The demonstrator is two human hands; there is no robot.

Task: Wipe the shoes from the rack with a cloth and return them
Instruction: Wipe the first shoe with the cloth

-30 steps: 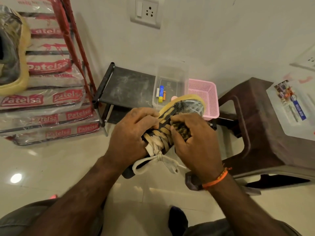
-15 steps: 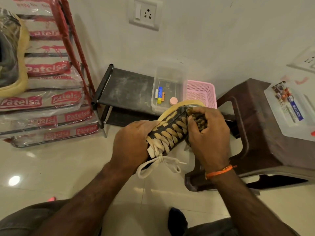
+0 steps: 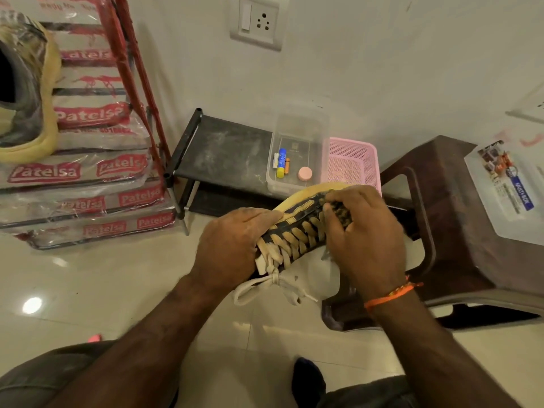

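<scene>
Left hand (image 3: 232,245) gripping the shoe (image 3: 297,231) mid-air near the rack (image 3: 223,148), right hand (image 3: 365,234) pinching the cloth (image 3: 341,212) at the toe; dangling laces (image 3: 273,287) risking snagging, shoe slipping.

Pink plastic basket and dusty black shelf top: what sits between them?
Head view: a clear plastic box holding batteries and a round pink piece, beside the basket on the shelf.
</scene>
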